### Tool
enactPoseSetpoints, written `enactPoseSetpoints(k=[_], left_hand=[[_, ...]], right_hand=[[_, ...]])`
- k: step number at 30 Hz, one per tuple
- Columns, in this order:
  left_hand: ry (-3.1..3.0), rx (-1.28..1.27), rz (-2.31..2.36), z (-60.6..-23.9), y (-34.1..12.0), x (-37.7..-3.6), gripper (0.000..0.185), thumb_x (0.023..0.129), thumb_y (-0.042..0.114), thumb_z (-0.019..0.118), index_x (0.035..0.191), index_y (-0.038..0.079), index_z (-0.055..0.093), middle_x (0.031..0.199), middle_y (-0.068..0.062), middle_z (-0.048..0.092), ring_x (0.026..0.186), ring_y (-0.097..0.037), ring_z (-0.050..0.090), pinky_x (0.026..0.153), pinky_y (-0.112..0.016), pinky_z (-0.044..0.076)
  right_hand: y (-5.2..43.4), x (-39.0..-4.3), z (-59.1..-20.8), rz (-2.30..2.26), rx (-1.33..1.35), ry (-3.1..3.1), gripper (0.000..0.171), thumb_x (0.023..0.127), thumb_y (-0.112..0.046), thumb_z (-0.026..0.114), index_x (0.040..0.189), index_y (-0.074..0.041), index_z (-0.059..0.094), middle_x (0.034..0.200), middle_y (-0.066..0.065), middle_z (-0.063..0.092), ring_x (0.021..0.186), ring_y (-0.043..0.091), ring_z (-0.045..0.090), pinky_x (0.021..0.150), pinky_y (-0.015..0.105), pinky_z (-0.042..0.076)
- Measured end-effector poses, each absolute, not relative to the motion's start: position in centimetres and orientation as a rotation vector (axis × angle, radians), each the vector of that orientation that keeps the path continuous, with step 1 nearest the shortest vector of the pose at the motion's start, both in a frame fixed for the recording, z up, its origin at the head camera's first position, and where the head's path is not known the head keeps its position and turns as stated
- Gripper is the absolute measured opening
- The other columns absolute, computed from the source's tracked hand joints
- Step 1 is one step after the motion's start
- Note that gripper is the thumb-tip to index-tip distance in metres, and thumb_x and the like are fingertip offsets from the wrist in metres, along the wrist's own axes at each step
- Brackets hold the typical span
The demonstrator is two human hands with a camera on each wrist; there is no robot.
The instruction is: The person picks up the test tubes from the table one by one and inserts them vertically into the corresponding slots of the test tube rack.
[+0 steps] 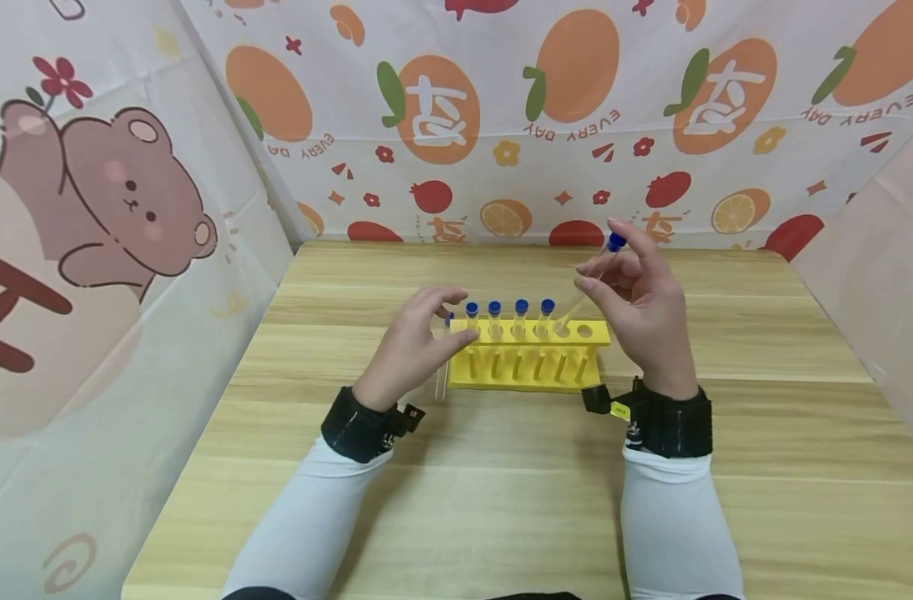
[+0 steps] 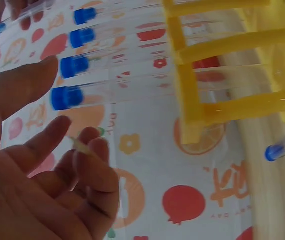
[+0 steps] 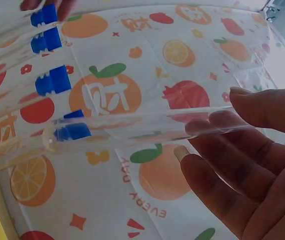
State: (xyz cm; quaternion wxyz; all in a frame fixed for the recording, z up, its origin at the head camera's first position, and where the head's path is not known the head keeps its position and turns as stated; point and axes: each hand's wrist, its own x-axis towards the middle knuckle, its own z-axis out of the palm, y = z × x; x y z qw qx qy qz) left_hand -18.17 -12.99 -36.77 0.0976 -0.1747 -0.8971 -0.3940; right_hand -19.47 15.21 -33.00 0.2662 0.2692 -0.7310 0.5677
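Observation:
A yellow tube rack (image 1: pixel 527 379) stands mid-table with several blue-capped clear tubes (image 1: pixel 521 321) upright in it. My right hand (image 1: pixel 629 279) pinches another blue-capped tube (image 1: pixel 593 282) near its cap. That tube is tilted, and its lower end sits at a rack hole right of the standing ones. In the right wrist view the held tube (image 3: pixel 147 125) crosses my fingers (image 3: pixel 252 160). My left hand (image 1: pixel 424 332) rests at the rack's left end with loose fingers (image 2: pixel 37 185) holding nothing; the rack (image 2: pixel 192 110) and capped tubes (image 2: pixel 67 97) are beside it.
One more capped tube (image 1: pixel 441 379) lies on the wooden table (image 1: pixel 501 500) by the rack's left end, also showing in the left wrist view as a loose tube (image 2: pixel 282 147). The rightmost rack hole (image 1: pixel 584 332) is empty. Printed fabric walls (image 1: pixel 126 208) enclose three sides.

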Motion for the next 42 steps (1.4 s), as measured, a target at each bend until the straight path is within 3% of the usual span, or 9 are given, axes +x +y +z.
enactPoseSetpoints(k=[2, 5, 14, 28, 42], left_hand=[[-2.715, -0.506, -1.145, -37.2, -13.0, -18.4, 0.053, 0.087, 0.027, 0.076, 0.134, 0.012, 0.057, 0.132, -0.005, 0.057, 0.110, -0.023, 0.056, 0.089, -0.038, 0.052], [-2.769, -0.493, -1.106, -37.5, -13.0, -18.6, 0.053, 0.087, 0.027, 0.076, 0.134, 0.010, 0.057, 0.134, -0.006, 0.056, 0.112, -0.024, 0.056, 0.092, -0.041, 0.052], [-2.807, -0.478, -1.090, -38.3, -13.1, -19.4, 0.046, 0.089, 0.022, 0.075, 0.130, 0.007, 0.060, 0.131, -0.010, 0.059, 0.111, -0.025, 0.055, 0.094, -0.042, 0.051], [-2.844, -0.457, -1.018, -39.4, -13.2, -20.0, 0.035, 0.090, 0.017, 0.073, 0.122, 0.008, 0.065, 0.128, -0.008, 0.062, 0.114, -0.025, 0.058, 0.097, -0.042, 0.051], [-2.916, -0.456, -1.012, -40.3, -13.2, -20.5, 0.032, 0.091, 0.016, 0.072, 0.122, 0.011, 0.065, 0.131, -0.008, 0.062, 0.118, -0.026, 0.058, 0.099, -0.045, 0.050]], right_hand=[[15.3, -19.5, -33.0, 1.534, 0.710, -1.977, 0.065, 0.087, 0.009, 0.067, 0.143, -0.016, 0.049, 0.094, 0.005, 0.069, 0.090, 0.010, 0.068, 0.080, 0.020, 0.055], [15.3, -19.5, -32.9, 1.538, 0.687, -1.981, 0.059, 0.088, 0.004, 0.067, 0.142, -0.016, 0.052, 0.095, 0.004, 0.068, 0.091, 0.012, 0.069, 0.080, 0.020, 0.056], [15.4, -19.8, -32.7, 1.530, 0.624, -2.011, 0.055, 0.088, 0.005, 0.067, 0.137, -0.016, 0.057, 0.101, 0.014, 0.069, 0.089, 0.006, 0.067, 0.076, 0.019, 0.057], [15.4, -20.0, -33.4, 1.559, 0.584, -2.061, 0.048, 0.090, -0.005, 0.069, 0.134, -0.021, 0.061, 0.102, 0.009, 0.069, 0.088, 0.012, 0.068, 0.076, 0.019, 0.057], [15.5, -20.5, -34.2, 1.534, 0.626, -2.043, 0.044, 0.087, 0.002, 0.071, 0.127, -0.014, 0.066, 0.102, 0.013, 0.069, 0.088, 0.007, 0.068, 0.076, 0.018, 0.057]])
